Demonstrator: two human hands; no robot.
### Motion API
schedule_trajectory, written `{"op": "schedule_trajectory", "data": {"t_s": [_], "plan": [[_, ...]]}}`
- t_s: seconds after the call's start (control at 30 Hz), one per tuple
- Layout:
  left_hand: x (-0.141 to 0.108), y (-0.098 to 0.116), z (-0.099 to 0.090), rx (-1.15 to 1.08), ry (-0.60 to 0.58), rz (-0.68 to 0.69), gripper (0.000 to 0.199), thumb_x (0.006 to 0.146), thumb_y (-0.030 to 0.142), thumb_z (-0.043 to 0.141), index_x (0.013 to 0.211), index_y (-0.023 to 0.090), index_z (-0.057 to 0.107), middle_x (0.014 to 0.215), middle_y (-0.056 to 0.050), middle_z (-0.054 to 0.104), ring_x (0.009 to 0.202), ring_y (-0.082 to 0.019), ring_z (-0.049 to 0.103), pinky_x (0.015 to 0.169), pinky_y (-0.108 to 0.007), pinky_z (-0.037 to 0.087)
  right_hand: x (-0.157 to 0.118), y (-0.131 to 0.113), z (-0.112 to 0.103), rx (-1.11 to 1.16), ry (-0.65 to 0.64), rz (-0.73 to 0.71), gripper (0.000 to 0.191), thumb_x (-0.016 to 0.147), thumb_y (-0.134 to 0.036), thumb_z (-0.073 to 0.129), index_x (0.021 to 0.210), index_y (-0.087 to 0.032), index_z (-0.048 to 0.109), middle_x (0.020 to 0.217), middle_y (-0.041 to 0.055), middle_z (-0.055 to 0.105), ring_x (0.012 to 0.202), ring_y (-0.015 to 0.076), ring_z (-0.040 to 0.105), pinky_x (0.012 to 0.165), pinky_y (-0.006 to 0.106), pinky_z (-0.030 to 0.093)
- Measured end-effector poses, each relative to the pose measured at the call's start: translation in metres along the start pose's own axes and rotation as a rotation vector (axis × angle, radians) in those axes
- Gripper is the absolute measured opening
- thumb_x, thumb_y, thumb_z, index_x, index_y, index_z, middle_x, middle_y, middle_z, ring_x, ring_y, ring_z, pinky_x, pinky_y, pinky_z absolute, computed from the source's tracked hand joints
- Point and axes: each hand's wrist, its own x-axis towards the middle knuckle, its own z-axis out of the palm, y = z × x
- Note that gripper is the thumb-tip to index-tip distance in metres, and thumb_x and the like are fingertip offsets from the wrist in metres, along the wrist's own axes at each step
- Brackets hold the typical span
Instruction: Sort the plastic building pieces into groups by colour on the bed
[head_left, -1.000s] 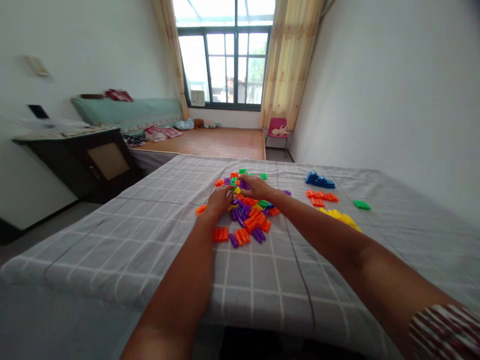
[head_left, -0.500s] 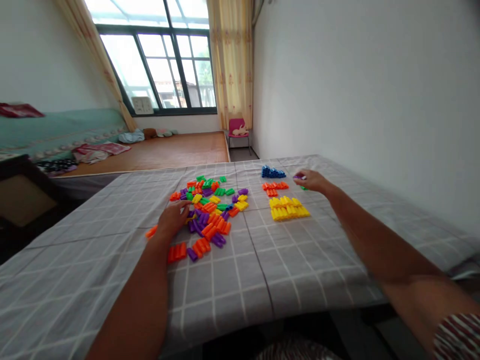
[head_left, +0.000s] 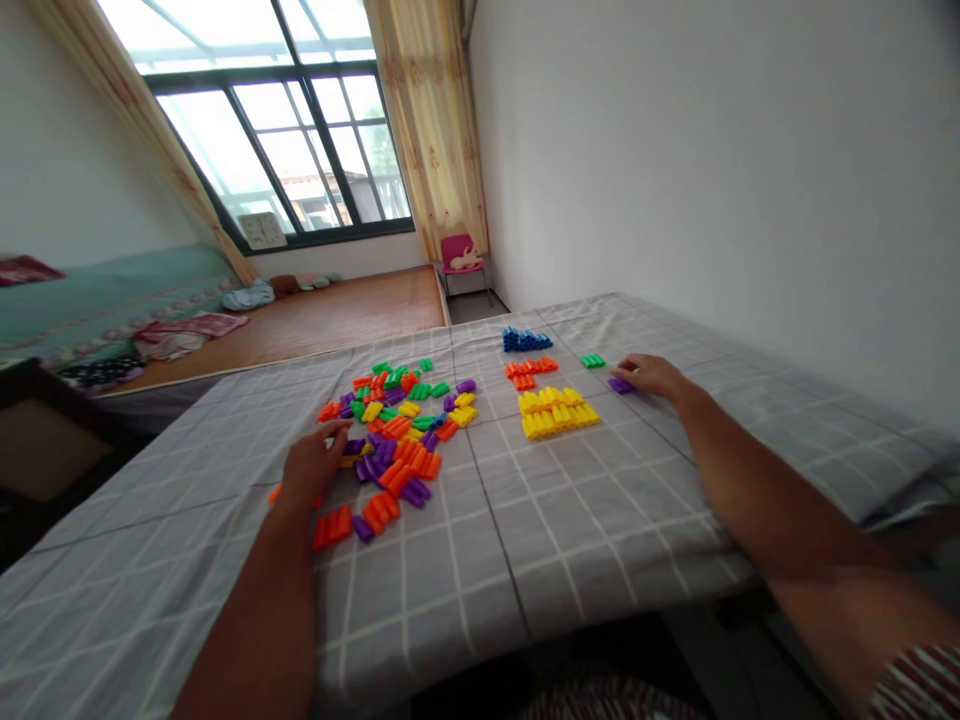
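Note:
My right hand (head_left: 651, 376) reaches over the right part of the cloth, fingertips on a purple plastic tube block (head_left: 619, 385) at the table surface. Just beyond it lies a small row of green tube blocks (head_left: 592, 361). My left hand (head_left: 313, 462) rests at the near left side of a mixed pile of purple (head_left: 384, 452), orange (head_left: 413, 462), green and yellow blocks. Its thumb and fingers are apart, close to a yellow block (head_left: 354, 461); no block shows in its grasp.
Sorted groups stand right of the pile: blue blocks (head_left: 525, 341), orange blocks (head_left: 531, 372) and stacked yellow blocks (head_left: 559, 414). A grey checked cloth (head_left: 450, 570) covers the table. A white wall (head_left: 712, 180) runs along the right, and a pink chair (head_left: 459, 252) stands beyond.
My right hand has come nearer and set the purple block down on the cloth, uncovering the green row. My left hand has drawn slightly back from the pile. The view has shifted and tilted.

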Motion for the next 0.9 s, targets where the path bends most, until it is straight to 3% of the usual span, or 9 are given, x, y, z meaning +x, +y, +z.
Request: {"op": "schedule_trajectory", "data": {"t_s": [0.13, 0.23, 0.43, 0.57, 0.7, 0.9], "plan": [[-0.002, 0.005, -0.004, 0.018, 0.001, -0.004, 0.042, 0.090, 0.041, 0.038, 0.114, 0.024, 0.068, 0.110, -0.005, 0.071, 0.093, -0.024, 0.067, 0.080, -0.033, 0.050, -0.007, 0.004, 0.000, 0.084, -0.072, -0.101, 0.053, 0.070, -0.058, 0.062, 0.107, -0.020, 0.068, 0.108, 0.0087, 0.070, 0.089, 0.0230, 0.066, 0.076, 0.031, 0.050], [-0.004, 0.008, -0.004, -0.001, -0.002, 0.008, 0.041, 0.089, 0.040, 0.040, 0.114, 0.024, 0.068, 0.111, -0.005, 0.071, 0.094, -0.023, 0.067, 0.079, -0.031, 0.050, -0.010, 0.004, 0.000, 0.056, -0.056, -0.129, 0.046, 0.069, -0.051, 0.064, 0.103, -0.020, 0.069, 0.105, 0.0080, 0.071, 0.088, 0.0228, 0.065, 0.076, 0.030, 0.050], [-0.004, 0.006, -0.003, -0.005, 0.003, 0.031, 0.042, 0.090, 0.041, 0.038, 0.115, 0.023, 0.068, 0.112, -0.006, 0.071, 0.098, -0.025, 0.066, 0.082, -0.033, 0.050, -0.011, 0.010, -0.003, -0.032, -0.033, -0.104, 0.040, 0.070, -0.049, 0.062, 0.098, -0.022, 0.071, 0.102, 0.0060, 0.071, 0.088, 0.0214, 0.065, 0.076, 0.028, 0.049], [-0.004, 0.006, -0.004, -0.006, -0.001, 0.037, 0.043, 0.090, 0.041, 0.038, 0.115, 0.022, 0.068, 0.114, -0.006, 0.070, 0.100, -0.026, 0.066, 0.084, -0.034, 0.049, -0.008, 0.012, -0.003, -0.034, -0.021, -0.037, 0.048, 0.075, -0.056, 0.058, 0.103, -0.020, 0.070, 0.109, 0.0086, 0.070, 0.093, 0.0225, 0.065, 0.077, 0.029, 0.049], [-0.005, 0.007, -0.003, -0.004, 0.007, 0.041, 0.040, 0.090, 0.040, 0.040, 0.115, 0.024, 0.068, 0.113, -0.005, 0.071, 0.097, -0.024, 0.067, 0.083, -0.033, 0.050, 0.008, -0.010, -0.003, -0.086, 0.091, -0.025, 0.053, 0.082, -0.057, 0.050, 0.116, -0.018, 0.064, 0.120, 0.0112, 0.065, 0.100, 0.0238, 0.063, 0.083, 0.032, 0.048], [-0.007, 0.009, 0.000, -0.001, -0.030, 0.044, 0.040, 0.090, 0.041, 0.040, 0.114, 0.024, 0.068, 0.114, -0.005, 0.070, 0.099, -0.024, 0.066, 0.084, -0.033, 0.050, 0.037, -0.056, 0.007, -0.230, 0.035, 0.043, 0.063, 0.077, -0.063, 0.055, 0.120, -0.017, 0.060, 0.117, 0.0169, 0.065, 0.104, 0.0285, 0.061, 0.081, 0.037, 0.047]]}}
